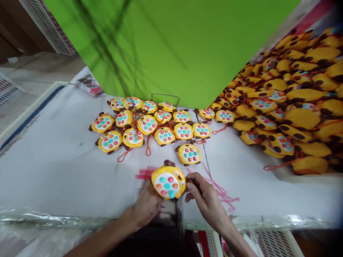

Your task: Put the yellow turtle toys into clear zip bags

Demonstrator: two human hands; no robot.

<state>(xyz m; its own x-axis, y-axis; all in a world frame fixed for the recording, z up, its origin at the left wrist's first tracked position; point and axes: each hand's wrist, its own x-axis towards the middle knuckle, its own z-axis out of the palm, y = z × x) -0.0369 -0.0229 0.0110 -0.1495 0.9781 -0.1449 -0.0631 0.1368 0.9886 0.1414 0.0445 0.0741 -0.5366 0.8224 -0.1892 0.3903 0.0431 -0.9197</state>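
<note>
A yellow animal-shaped toy [168, 181], with a white belly of coloured dots and brown ears, is held up above the near part of the table. My left hand [148, 202] is closed around it from below and the left; the toy covers most of those fingertips. At its right side, my right hand [205, 197] pinches a small brown part, apparently an ear or foot. Below the toy lies a dark, see-through box [171, 216], partly hidden by my left hand. Just beyond, a single similar toy [189, 154] rests dots up on the white table [66, 171].
Several more dotted toys [164, 135], some with orange cord loops, lie in rows mid-table. A large heap of yellow toys [302, 117] fills the right side. A bright green panel [171, 53] stands behind. Pink strips [223, 194] lie right of centre; a clear package [91, 85] is far left.
</note>
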